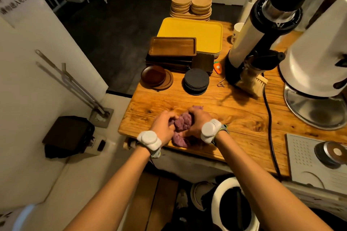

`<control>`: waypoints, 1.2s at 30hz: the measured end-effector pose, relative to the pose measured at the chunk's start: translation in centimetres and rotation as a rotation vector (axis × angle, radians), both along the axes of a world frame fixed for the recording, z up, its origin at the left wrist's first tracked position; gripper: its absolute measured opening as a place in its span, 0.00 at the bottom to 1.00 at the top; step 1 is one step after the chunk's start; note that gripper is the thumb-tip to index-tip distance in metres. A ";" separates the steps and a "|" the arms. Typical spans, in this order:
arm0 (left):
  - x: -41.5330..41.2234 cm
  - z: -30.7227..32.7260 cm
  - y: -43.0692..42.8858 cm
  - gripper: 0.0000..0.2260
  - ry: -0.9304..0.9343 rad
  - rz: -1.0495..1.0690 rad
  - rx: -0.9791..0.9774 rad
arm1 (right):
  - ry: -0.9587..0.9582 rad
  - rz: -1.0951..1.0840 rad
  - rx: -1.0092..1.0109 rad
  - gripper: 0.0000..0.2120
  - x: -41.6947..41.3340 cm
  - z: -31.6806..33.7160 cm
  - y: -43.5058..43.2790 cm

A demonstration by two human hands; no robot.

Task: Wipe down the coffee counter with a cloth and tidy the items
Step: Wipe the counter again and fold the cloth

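Observation:
A crumpled purple cloth [181, 124] lies near the front left edge of the wooden counter [234, 118]. My left hand [163, 126] grips its left side and my right hand [197, 120] grips its right side, fingers curled into the fabric. Both hands press the bunched cloth onto the wood. Part of the cloth is hidden under my palms. Each wrist carries a white round device.
Behind the cloth sit a stack of black round coasters [196, 80], dark wooden plates [155, 77], dark wooden trays [171, 48] and a yellow tray [199, 32]. A coffee grinder [262, 30], a brush [251, 80] and a black cable [269, 118] stand to the right.

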State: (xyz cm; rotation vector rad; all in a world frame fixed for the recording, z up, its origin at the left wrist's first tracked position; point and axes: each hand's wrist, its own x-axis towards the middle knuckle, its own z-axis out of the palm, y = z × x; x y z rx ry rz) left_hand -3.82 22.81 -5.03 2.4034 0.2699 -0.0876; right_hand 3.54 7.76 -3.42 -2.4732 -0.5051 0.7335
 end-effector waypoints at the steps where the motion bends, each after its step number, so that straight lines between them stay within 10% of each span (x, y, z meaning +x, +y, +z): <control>1: -0.9 -0.1 0.5 0.15 -0.001 0.010 -0.010 | 0.005 0.029 0.006 0.30 -0.7 -0.1 0.5; 21: 6.5 0.3 5.0 0.12 -0.110 0.134 0.051 | -0.248 -0.043 0.139 0.27 4.5 -1.9 7.0; 36: 0.3 0.7 5.5 0.13 -0.005 0.219 -0.039 | -0.092 0.141 0.054 0.26 1.2 -0.7 7.4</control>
